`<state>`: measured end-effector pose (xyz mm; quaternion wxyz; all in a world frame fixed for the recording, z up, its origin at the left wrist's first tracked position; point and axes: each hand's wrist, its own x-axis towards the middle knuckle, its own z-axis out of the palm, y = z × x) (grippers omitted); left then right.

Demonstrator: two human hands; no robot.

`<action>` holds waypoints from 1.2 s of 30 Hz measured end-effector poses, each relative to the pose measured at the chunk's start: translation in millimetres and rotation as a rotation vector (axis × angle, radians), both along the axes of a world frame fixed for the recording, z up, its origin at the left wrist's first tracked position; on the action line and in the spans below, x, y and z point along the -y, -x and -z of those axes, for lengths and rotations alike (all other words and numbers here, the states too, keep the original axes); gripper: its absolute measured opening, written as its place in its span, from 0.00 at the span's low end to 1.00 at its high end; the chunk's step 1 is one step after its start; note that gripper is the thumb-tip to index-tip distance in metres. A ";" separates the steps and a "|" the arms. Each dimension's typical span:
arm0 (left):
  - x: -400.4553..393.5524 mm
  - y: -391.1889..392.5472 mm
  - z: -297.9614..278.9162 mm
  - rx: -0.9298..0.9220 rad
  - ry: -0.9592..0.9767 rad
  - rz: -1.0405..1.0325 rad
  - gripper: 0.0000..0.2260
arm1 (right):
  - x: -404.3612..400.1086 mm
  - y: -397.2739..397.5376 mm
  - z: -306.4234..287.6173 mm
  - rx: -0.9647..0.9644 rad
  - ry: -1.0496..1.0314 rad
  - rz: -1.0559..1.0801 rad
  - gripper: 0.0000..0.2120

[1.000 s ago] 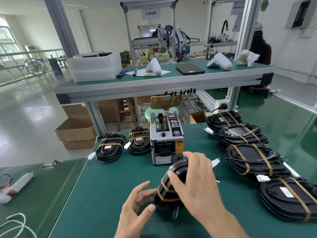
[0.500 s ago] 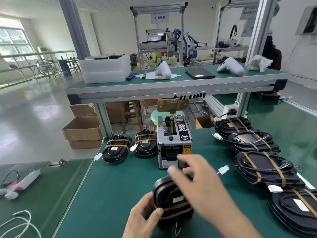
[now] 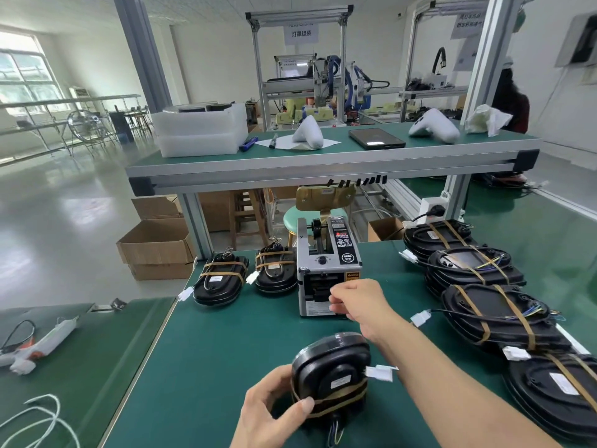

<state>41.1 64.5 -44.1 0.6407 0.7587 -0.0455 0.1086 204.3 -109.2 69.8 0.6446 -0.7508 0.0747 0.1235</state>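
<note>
Firmly, left fingers (image 3: 300, 406) grip the black housing (image 3: 329, 367); right fingers (image 3: 339, 294) curl at dispenser (image 3: 323, 263), hold unclear.

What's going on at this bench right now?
Looks like a taping job. The left hand grips one black housing, already banded with brown tape, on the green bench. The right hand is at the outlet of the tape dispenser, fingers curled; whether they hold tape is unclear. More banded units lie left of the dispenser and stacked at right.

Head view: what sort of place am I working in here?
Likely a factory assembly line: a green-matted workbench, an automatic tape dispenser, rows of taped black housings, and aluminium-frame workstations behind.
</note>
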 end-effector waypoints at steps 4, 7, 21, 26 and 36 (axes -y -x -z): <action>0.3 -0.6 -1.3 0.004 0.011 0.000 0.21 | -14.8 -11.3 -3.2 -0.077 -0.076 0.078 0.05; 0.1 0.6 -0.7 0.010 0.012 0.007 0.21 | -18.0 -16.8 -0.6 -0.164 -0.144 0.122 0.04; 2.1 3.1 -7.7 -0.017 0.029 -0.011 0.22 | -28.7 -31.0 13.8 -0.280 -0.273 0.261 0.07; 2.3 3.8 -7.5 0.009 0.015 -0.014 0.21 | -31.1 -33.4 16.0 -0.283 -0.298 0.285 0.08; 4.1 6.6 -7.8 0.045 -0.035 -0.023 0.20 | -6.4 -14.0 19.2 -0.291 -0.080 0.040 0.02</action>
